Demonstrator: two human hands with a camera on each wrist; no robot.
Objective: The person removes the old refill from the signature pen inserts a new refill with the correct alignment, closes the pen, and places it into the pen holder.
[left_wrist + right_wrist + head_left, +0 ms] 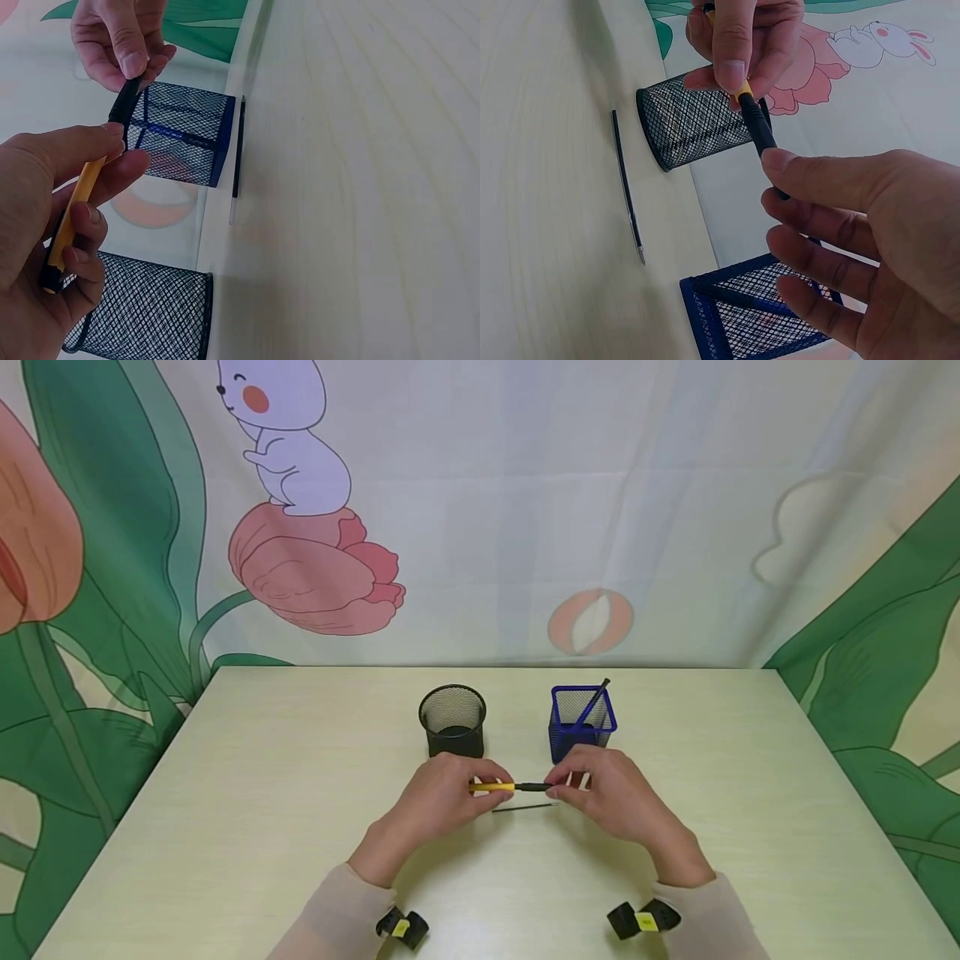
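Over the middle of the table, both hands hold one pen with a yellow barrel [84, 184] and a black grip section [756, 124]. My left hand [447, 793] grips the yellow barrel, its black end showing below the fingers in the left wrist view. Thumb and forefinger of my right hand [609, 791] pinch the black section near its tip; the other fingers are loosely bent. The two parts meet end to end in line. Just below the pen, a thin dark ink refill [523, 807] lies on the table, its metal tip pointing right.
Behind the left hand stands a round black mesh pen holder [452, 714]. A square blue mesh pen holder [582, 731], with a dark pen [592, 703] leaning in it, stands behind the right hand. A printed curtain [480, 527] hangs along the table's [247, 777] back edge.
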